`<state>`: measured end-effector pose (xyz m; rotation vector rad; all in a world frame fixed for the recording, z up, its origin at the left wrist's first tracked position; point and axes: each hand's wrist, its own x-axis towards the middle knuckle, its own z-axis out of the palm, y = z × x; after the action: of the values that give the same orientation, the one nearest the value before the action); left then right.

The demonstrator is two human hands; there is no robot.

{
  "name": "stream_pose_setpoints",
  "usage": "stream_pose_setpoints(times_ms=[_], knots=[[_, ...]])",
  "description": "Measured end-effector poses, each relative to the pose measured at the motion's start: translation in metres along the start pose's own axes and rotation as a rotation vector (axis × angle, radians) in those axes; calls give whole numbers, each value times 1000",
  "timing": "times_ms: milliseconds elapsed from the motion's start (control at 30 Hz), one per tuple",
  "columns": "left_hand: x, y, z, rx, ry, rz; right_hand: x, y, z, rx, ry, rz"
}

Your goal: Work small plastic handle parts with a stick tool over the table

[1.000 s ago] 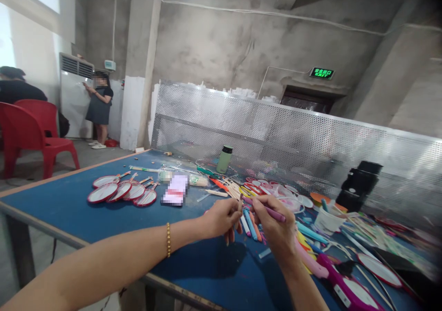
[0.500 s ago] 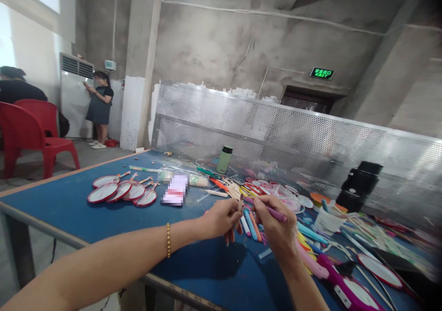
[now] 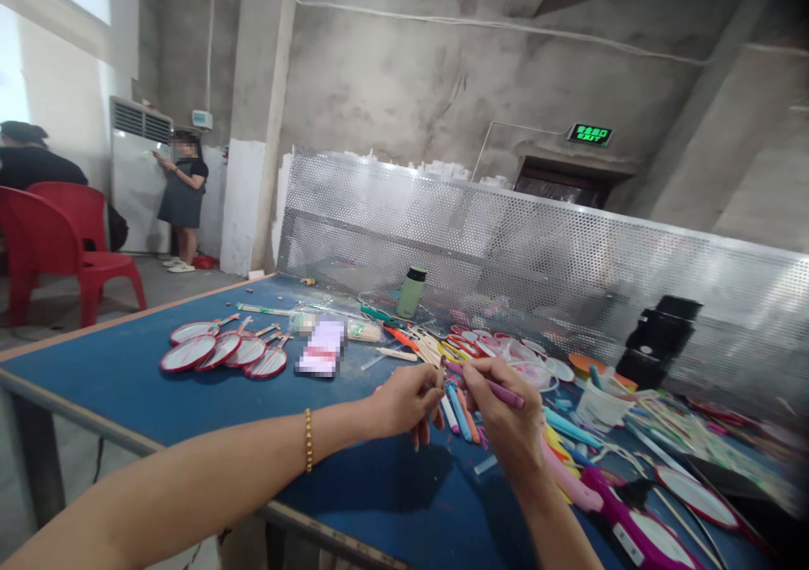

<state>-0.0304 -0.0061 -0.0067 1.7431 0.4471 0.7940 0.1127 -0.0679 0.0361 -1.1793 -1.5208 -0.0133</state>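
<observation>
My left hand (image 3: 404,401), with a gold bead bracelet at the wrist, is closed on a wooden stick (image 3: 441,371) whose upper end sticks out between thumb and fingers. My right hand (image 3: 515,414) grips a purple pen (image 3: 506,391) and points its tip leftward at the stick. Whether pen and stick touch, I cannot tell. Below and between the hands lie several coloured pens (image 3: 466,414) in blue, orange and pink. Behind them is a heap of loose wooden sticks (image 3: 426,342).
Small red-rimmed round paddles (image 3: 246,352) overlap on the blue table (image 3: 114,384), near a phone (image 3: 321,349). A green bottle (image 3: 410,292), a white cup (image 3: 600,405) and a purple racket-like thing (image 3: 638,528) stand or lie around. A perforated metal screen (image 3: 506,233) borders the back.
</observation>
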Motion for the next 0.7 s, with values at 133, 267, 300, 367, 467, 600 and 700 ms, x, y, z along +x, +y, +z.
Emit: stream_pose_setpoints(times_ms=[133, 267, 300, 367, 467, 600, 700], knots=[[0, -1, 0, 3, -6, 15, 0, 1, 0, 9, 26, 11], [0, -2, 0, -14, -8, 17, 0, 1, 0, 11, 1, 6], [1, -2, 0, -14, -6, 15, 0, 0, 0, 10, -4, 9], [1, -2, 0, -11, -3, 8, 0, 0, 0, 8, 8, 16], [1, -2, 0, -9, -7, 1, 0, 0, 0, 6, 41, 25], [1, -2, 0, -4, -7, 12, -1, -1, 0, 11, 17, 11], [0, -2, 0, -15, -6, 11, -1, 0, 0, 0, -2, 12]])
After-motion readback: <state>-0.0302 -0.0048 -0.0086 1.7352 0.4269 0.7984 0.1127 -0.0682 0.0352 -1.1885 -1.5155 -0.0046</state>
